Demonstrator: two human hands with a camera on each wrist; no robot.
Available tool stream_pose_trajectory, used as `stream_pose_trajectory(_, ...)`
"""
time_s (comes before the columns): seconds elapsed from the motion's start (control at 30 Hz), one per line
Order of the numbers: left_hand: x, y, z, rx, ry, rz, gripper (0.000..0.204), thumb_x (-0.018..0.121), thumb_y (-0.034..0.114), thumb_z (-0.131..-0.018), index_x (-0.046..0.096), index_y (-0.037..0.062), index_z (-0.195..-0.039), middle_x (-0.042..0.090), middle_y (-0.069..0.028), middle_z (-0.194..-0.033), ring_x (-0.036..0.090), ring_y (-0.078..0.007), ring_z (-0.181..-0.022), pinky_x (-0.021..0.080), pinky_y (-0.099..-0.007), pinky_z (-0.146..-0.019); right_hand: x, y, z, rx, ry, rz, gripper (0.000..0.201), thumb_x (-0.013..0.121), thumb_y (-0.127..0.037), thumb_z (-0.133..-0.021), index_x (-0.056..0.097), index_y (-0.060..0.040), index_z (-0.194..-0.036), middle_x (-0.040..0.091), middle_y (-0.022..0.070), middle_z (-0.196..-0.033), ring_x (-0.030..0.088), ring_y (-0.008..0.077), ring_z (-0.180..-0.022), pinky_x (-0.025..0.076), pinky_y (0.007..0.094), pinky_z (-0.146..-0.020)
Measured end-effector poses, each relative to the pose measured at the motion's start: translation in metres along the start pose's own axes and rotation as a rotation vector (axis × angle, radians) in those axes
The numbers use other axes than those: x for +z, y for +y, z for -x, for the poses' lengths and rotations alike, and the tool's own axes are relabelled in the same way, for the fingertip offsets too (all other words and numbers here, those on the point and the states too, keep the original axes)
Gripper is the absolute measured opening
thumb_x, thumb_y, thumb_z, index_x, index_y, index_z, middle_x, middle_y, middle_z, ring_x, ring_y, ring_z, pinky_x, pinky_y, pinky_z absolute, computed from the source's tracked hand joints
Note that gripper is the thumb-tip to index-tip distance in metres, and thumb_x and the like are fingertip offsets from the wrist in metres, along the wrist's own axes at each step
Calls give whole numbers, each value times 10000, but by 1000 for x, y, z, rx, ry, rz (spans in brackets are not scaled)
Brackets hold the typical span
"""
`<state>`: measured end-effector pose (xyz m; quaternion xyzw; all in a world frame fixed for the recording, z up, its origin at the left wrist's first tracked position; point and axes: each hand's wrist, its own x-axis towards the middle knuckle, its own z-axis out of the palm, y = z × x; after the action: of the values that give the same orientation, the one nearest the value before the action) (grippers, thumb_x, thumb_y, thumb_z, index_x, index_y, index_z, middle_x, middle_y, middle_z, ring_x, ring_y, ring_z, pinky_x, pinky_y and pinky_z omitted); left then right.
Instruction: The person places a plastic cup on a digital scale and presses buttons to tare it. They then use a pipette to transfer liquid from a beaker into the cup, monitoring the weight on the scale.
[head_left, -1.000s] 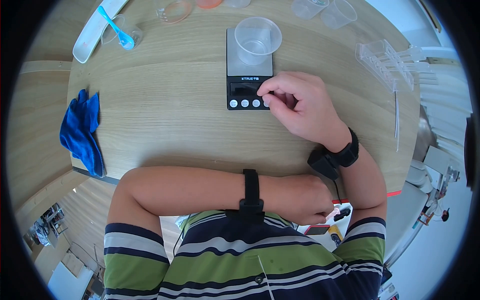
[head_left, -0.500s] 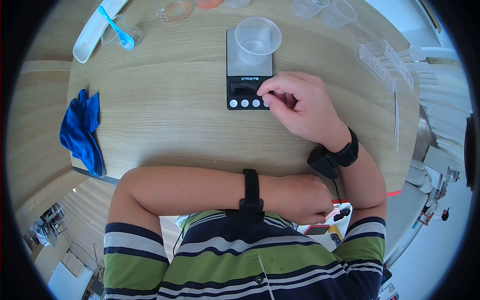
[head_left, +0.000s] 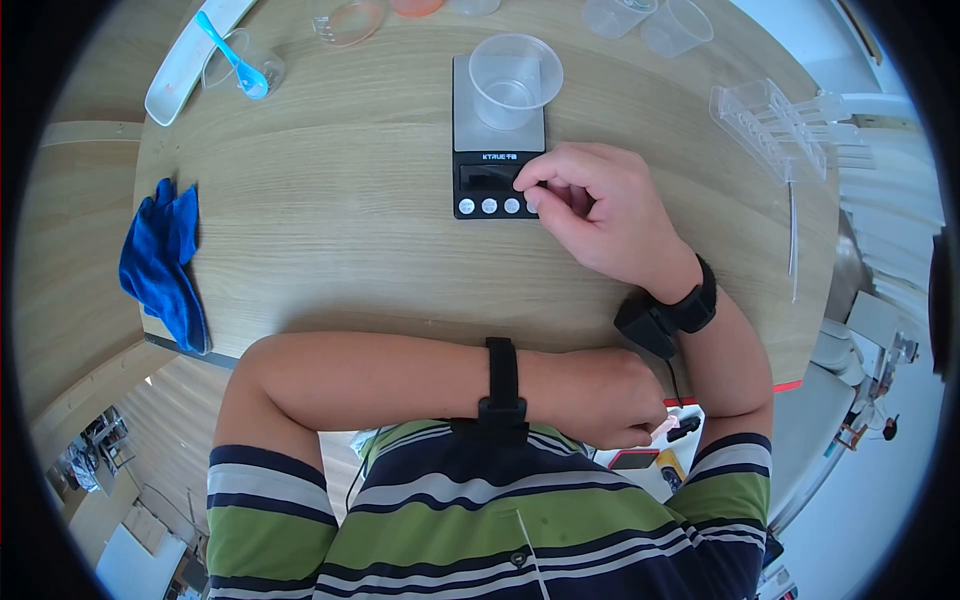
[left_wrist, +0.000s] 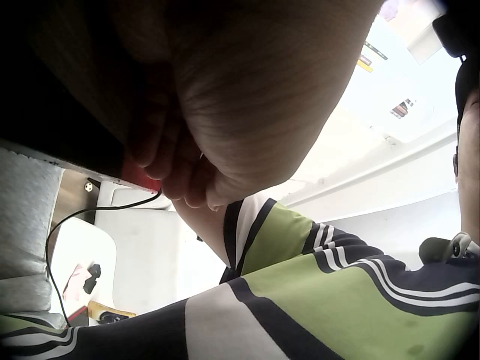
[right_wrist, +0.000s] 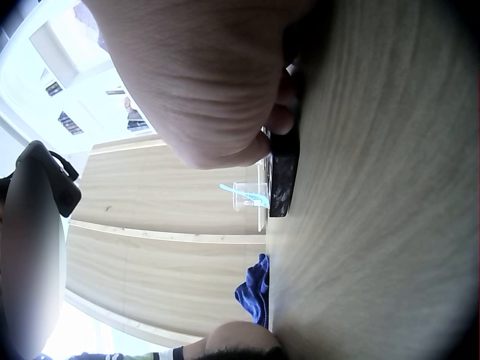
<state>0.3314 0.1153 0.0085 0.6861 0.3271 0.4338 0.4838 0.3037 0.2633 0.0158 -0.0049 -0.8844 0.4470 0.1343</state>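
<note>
A clear round plastic cup (head_left: 515,85) stands on the metal plate of a black digital scale (head_left: 498,187), whose display looks dark. At the scale's right front corner is the right hand (head_left: 610,215), its index fingertip by the display and its thumb by the rightmost button; the other fingers are bent under the palm. In the right wrist view, the fingers (right_wrist: 277,120) lie against the dark scale (right_wrist: 282,184). The left hand (head_left: 610,398) rests near the table's front edge beside the right forearm. Loosely bent fingers (left_wrist: 176,169) of that hand show in the left wrist view, with nothing visible in them.
A blue cloth (head_left: 165,255) lies at the left edge. Back left are a white tray (head_left: 180,80) and a clear cup (head_left: 222,72) with a blue spoon (head_left: 235,60). Clear cups (head_left: 678,28) stand at the back right, near a clear rack (head_left: 765,130) and a thin rod (head_left: 794,240).
</note>
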Motion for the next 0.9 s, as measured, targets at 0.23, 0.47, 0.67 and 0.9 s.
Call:
stream_pose_trajectory(0.23,1,-1,1,8,12,13,216,717,159,-961,721,-27,-851,709,-207,-829,697,-418,-796,545,-523,-757,0,-1,0,3,-1,-3,115,788,-23,-911,782,-85,-1007,700,61,-750,630,179,-596,480,335,-553)
stream_pose_trajectory(0.47,1,-1,0,0,5,6,208,716,157,-958,727,-23,-855,708,-207,-829,701,-418,-803,547,-524,-760,0,-1,0,-1,0,-7,119,787,-17,-909,780,-86,-1005,698,55,-755,623,175,-592,475,331,-550)
stream_pose_trajectory(0.67,-2,1,0,7,13,7,211,721,165,-952,739,-23,-859,712,-210,-828,704,-419,-795,552,-527,-755,0,-2,-1,5,-3,-7,120,785,-15,-908,781,-87,-1003,689,51,-747,610,169,-584,465,334,-546)
stream_pose_trajectory(0.9,-1,1,0,-21,-11,-15,205,724,169,-945,760,-19,-872,718,-205,-823,711,-410,-792,561,-519,-758,0,-1,-1,-5,0,-4,119,782,-13,-911,783,-86,-1005,689,52,-752,606,165,-584,459,329,-542)
